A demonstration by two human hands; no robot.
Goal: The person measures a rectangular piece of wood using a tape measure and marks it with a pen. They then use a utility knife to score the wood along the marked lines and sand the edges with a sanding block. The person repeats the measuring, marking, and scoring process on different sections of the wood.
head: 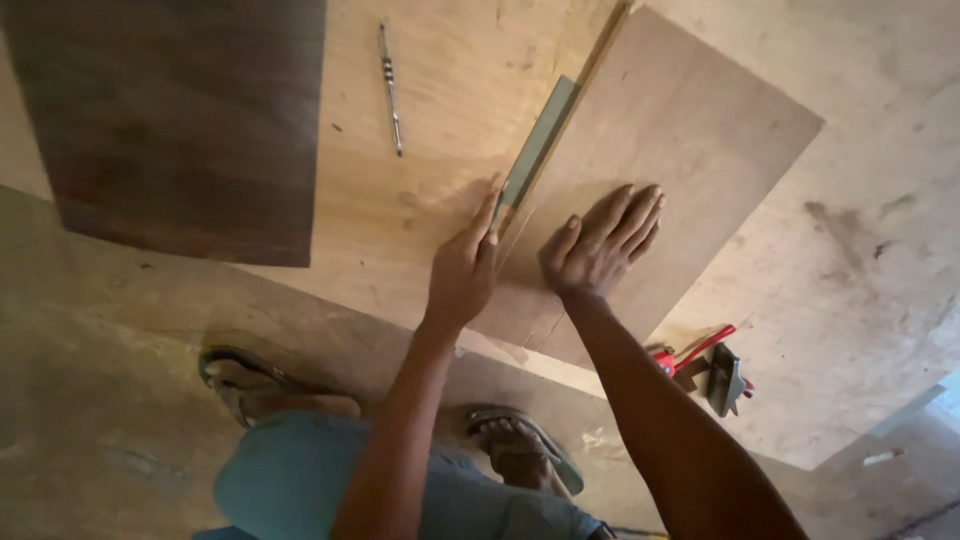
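- left hand (462, 268) sits at the near end of a long metal straightedge (538, 145), fingers together, fingertips touching the ruler's end, thumb tucked; nothing gripped in the fist as far as i can see.
- right hand (598, 245) lies flat on the brown laminate sheet (690, 140), fingers close together and stretched out, palm down, pressing.
- straightedge runs along the left edge of the laminate sheet, diagonal, up and away from the person.
- sheet lies on a large pale plywood board (430, 190) on the floor.
- dark wood panel (180, 120) rests at the far left, well apart from the hands.
- slim pen-like marker (390, 88) lies on the plywood between the dark panel and the ruler, untouched.
- red-handled tool (705, 360) lies on the floor just beside the sheet's near right edge.
- sandalled feet (520, 445) below the board.
- judgement: to hold this well, keep the palm weight even so the sheet doesn't creep, and keep the ruler tight against the edge.
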